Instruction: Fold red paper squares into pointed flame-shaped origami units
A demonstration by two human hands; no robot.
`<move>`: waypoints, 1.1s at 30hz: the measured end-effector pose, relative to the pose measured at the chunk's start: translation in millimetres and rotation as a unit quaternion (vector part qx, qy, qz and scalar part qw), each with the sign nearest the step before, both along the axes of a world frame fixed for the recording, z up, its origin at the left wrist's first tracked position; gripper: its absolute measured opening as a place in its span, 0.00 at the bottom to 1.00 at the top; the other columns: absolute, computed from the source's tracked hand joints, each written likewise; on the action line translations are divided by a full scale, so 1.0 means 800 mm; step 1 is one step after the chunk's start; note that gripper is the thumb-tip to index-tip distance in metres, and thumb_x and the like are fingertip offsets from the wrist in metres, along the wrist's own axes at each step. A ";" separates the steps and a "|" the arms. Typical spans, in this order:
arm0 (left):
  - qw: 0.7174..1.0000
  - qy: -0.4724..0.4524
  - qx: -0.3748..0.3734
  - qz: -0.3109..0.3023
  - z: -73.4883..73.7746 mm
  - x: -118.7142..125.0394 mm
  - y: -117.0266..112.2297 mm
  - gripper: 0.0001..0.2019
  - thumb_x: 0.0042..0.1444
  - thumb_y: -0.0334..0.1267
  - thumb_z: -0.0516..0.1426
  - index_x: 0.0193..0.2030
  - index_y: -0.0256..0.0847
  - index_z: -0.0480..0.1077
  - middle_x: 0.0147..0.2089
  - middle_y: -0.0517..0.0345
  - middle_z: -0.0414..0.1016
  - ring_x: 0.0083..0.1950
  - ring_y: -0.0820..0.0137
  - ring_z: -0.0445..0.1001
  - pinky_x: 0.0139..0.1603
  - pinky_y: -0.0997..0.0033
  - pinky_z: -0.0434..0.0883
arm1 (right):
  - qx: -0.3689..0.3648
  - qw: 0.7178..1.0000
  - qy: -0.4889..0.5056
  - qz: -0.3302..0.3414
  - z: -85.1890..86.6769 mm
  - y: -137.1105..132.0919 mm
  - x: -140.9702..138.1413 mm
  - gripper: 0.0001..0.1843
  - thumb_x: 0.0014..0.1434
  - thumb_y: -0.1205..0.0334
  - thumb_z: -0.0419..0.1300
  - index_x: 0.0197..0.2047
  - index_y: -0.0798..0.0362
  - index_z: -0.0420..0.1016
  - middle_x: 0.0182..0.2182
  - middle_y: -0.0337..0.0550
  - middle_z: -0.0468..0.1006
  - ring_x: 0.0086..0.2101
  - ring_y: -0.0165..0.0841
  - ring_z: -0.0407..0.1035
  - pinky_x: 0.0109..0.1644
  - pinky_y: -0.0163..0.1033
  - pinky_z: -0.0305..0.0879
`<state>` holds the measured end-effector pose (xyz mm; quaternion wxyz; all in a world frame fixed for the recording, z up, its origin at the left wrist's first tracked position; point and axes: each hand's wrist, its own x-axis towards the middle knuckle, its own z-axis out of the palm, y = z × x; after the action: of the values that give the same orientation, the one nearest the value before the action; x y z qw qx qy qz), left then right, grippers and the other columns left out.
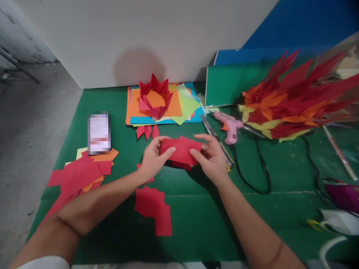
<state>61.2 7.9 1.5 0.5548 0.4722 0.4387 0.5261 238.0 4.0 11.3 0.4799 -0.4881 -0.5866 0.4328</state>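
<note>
Two bare hands are holding a folded red paper piece (181,152) just above the green table (202,220), near its middle. The left hand (153,158) is pinching the piece's left end between thumb and curled fingers, while the right hand (211,157) is gripping its right end likewise. Beyond them, a red folded paper crown (155,98) is sitting on a stack of coloured paper sheets (179,112), and a pink glue gun (229,129) is lying to the right.

even bright light, edges blurred (wide-angle stretch)
</note>
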 end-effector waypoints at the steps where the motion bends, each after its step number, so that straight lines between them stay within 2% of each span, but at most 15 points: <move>1: 1.000 0.008 0.007 0.014 0.000 0.000 0.000 0.17 0.50 0.47 0.63 0.42 0.41 0.65 0.40 0.56 0.73 0.41 0.70 0.74 0.43 0.69 0.73 | 0.013 1.000 0.003 -0.009 -0.001 -0.001 0.002 0.19 0.58 0.53 0.60 0.52 0.45 0.66 0.30 0.38 0.76 0.29 0.32 0.72 0.34 0.38 0.71; 3: 0.998 0.030 0.030 0.055 0.000 -0.001 0.002 0.16 0.50 0.45 0.63 0.41 0.41 0.64 0.40 0.56 0.71 0.42 0.70 0.73 0.42 0.70 0.72 | 0.044 0.999 -0.002 -0.007 -0.003 -0.002 0.006 0.16 0.62 0.52 0.55 0.52 0.44 0.67 0.35 0.41 0.77 0.32 0.33 0.73 0.37 0.40 0.72; 6: 0.990 0.063 0.072 0.100 -0.003 -0.002 0.004 0.18 0.50 0.43 0.63 0.43 0.42 0.63 0.46 0.54 0.69 0.50 0.68 0.71 0.46 0.69 0.71 | 0.059 0.995 -0.027 0.078 -0.004 -0.004 0.014 0.18 0.63 0.53 0.52 0.55 0.44 0.67 0.45 0.45 0.76 0.40 0.37 0.74 0.45 0.45 0.71; 8: 0.989 0.069 0.092 0.093 -0.004 -0.003 0.005 0.19 0.50 0.42 0.63 0.46 0.42 0.63 0.49 0.53 0.69 0.52 0.67 0.70 0.49 0.68 0.70 | 0.068 0.989 -0.069 0.116 -0.003 -0.003 0.015 0.21 0.61 0.54 0.55 0.57 0.45 0.66 0.50 0.47 0.74 0.46 0.39 0.72 0.49 0.47 0.70; 9: 0.989 0.071 0.099 0.078 -0.004 -0.003 0.005 0.17 0.51 0.41 0.62 0.46 0.42 0.64 0.49 0.53 0.70 0.52 0.68 0.70 0.50 0.67 0.70 | 0.078 0.986 -0.093 0.112 -0.003 -0.003 0.015 0.21 0.60 0.56 0.56 0.57 0.46 0.66 0.51 0.48 0.74 0.47 0.40 0.71 0.51 0.47 0.69; 13: 0.987 0.112 0.117 0.006 0.000 -0.004 0.001 0.06 0.57 0.36 0.58 0.41 0.41 0.72 0.44 0.54 0.75 0.49 0.68 0.72 0.53 0.64 0.69 | 0.110 0.979 -0.158 0.067 -0.003 0.003 0.013 0.12 0.59 0.61 0.58 0.46 0.47 0.75 0.42 0.45 0.79 0.43 0.38 0.73 0.49 0.46 0.69; 18: 0.981 0.157 0.116 -0.007 0.009 -0.006 -0.005 0.07 0.59 0.37 0.55 0.39 0.42 0.75 0.43 0.53 0.76 0.48 0.68 0.74 0.52 0.65 0.70 | 0.123 0.981 -0.143 0.046 0.000 0.007 0.012 0.02 0.55 0.62 0.62 0.34 0.49 0.75 0.31 0.41 0.79 0.33 0.34 0.73 0.41 0.43 0.70; 21: 0.974 0.169 0.145 -0.034 0.012 -0.006 -0.008 0.09 0.55 0.41 0.60 0.41 0.41 0.74 0.45 0.51 0.76 0.49 0.66 0.73 0.52 0.63 0.70 | 0.120 0.981 -0.140 0.052 0.004 0.008 0.011 0.05 0.52 0.60 0.65 0.28 0.49 0.74 0.26 0.39 0.77 0.30 0.34 0.72 0.38 0.43 0.70; 24: 0.960 0.206 0.186 -0.034 0.012 -0.005 -0.009 0.13 0.50 0.41 0.64 0.43 0.41 0.74 0.47 0.50 0.75 0.50 0.64 0.73 0.53 0.61 0.70 | 0.114 0.982 -0.138 0.060 0.005 0.008 0.010 0.06 0.51 0.59 0.66 0.27 0.49 0.73 0.30 0.42 0.79 0.38 0.39 0.73 0.44 0.47 0.69; 27: 0.952 0.226 0.205 -0.016 0.012 -0.005 -0.010 0.06 0.52 0.36 0.62 0.38 0.42 0.75 0.43 0.52 0.77 0.46 0.67 0.75 0.50 0.63 0.71 | 0.091 0.988 -0.107 0.061 0.005 0.007 0.008 0.07 0.51 0.59 0.66 0.28 0.50 0.73 0.37 0.46 0.79 0.43 0.40 0.72 0.47 0.48 0.68; 30: 0.955 0.219 0.201 -0.018 0.011 -0.004 -0.009 0.02 0.54 0.35 0.61 0.34 0.42 0.76 0.39 0.54 0.79 0.42 0.69 0.76 0.46 0.67 0.73 | 0.055 0.996 -0.051 0.053 0.003 0.005 0.004 0.07 0.51 0.58 0.66 0.29 0.50 0.72 0.36 0.45 0.79 0.39 0.38 0.73 0.45 0.46 0.69; 33: 0.960 0.208 0.186 -0.025 0.010 -0.004 -0.010 0.02 0.54 0.36 0.61 0.32 0.42 0.76 0.36 0.55 0.79 0.39 0.70 0.76 0.42 0.69 0.74 | 0.020 1.000 -0.012 0.014 0.001 0.003 -0.002 0.09 0.50 0.56 0.66 0.30 0.50 0.71 0.31 0.41 0.76 0.33 0.34 0.72 0.38 0.41 0.70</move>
<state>58.2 0.3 9.9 0.3665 0.6771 0.4269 0.4742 236.3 6.4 11.9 0.4762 -0.4757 -0.6077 0.4214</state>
